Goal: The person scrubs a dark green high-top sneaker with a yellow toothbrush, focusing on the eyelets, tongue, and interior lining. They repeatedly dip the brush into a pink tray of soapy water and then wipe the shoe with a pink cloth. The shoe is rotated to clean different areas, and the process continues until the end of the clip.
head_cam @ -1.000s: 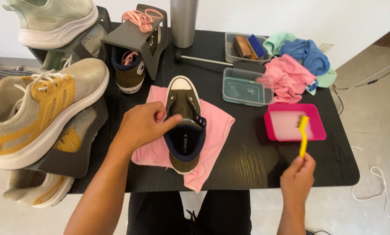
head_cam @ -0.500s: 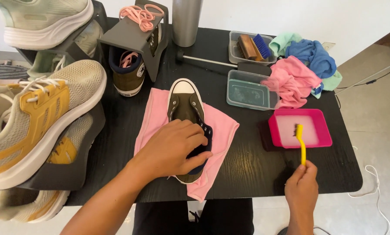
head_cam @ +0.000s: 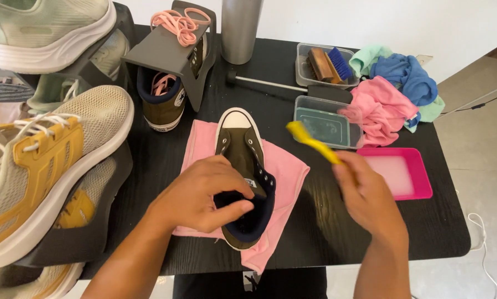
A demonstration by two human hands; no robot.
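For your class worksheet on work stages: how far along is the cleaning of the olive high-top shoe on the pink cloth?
Done: laces out, olive shoe laid on pink cloth. In hand: left hand steadies it; right hand holds yellow brush just beside it. Left: bristles not yet touching; second shoe waits.

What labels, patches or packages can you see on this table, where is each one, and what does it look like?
Heel label: small pale rectangle inside the olive high-top shoe beside the left hand.
Round patch: white circle on the second olive shoe under the grey stand.
Packages, signs, screens: none.
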